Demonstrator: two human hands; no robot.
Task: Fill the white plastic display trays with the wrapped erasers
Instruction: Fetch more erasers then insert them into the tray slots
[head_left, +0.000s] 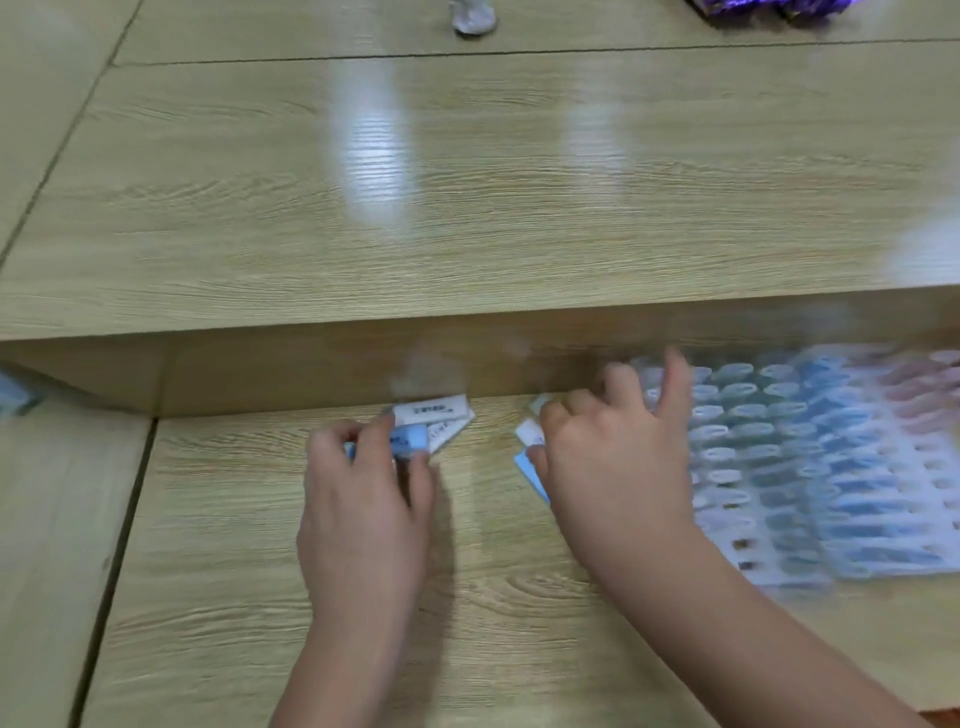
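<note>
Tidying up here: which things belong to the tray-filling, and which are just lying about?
Job: white display tray, wrapped erasers held in the left hand, more erasers in the right hand.
Lying about: purple packets, crumpled wrapper.

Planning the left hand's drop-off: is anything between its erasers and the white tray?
Yes: the right hand lies between the erasers held by the left hand and the white tray; nothing else visible does.
</note>
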